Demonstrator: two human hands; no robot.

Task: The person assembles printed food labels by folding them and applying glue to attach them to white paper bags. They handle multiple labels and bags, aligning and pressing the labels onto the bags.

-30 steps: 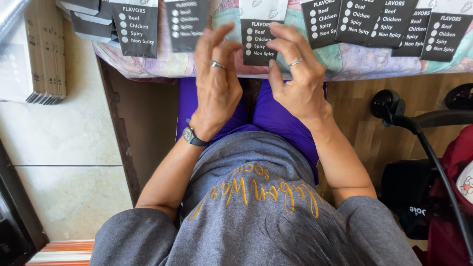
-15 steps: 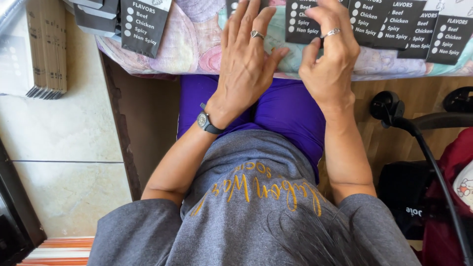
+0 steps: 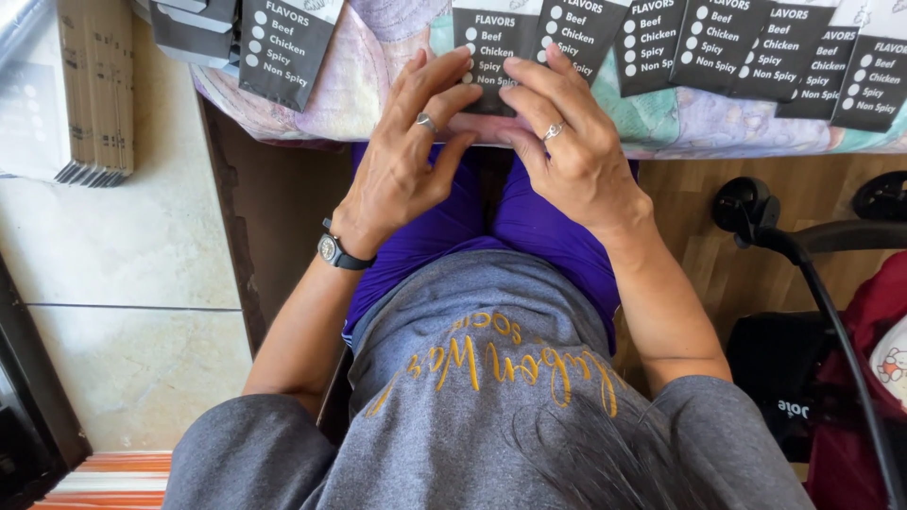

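My left hand [image 3: 406,156], with a ring and a black wristwatch, and my right hand [image 3: 567,151], also ringed, meet at the near edge of a table covered with a pastel patterned cloth [image 3: 368,85]. The fingers of both hands press on the lower edge of a dark flat pouch [image 3: 487,42] with white print. Both thumbs are tucked below it. It lies in a row of like pouches [image 3: 737,47] along the table edge. Another such pouch [image 3: 283,47] hangs over the edge to the left.
A stack of flat cardboard pieces [image 3: 94,94] leans on the tiled floor [image 3: 142,246] at the left. To the right, on wood flooring, stand a black tubular frame [image 3: 784,246] and a red bag [image 3: 869,378]. My lap in purple trousers [image 3: 529,217] is under the table edge.
Half a second ago my hands were spread apart on the pouches. They have since drawn together on one pouch at the table's near edge.
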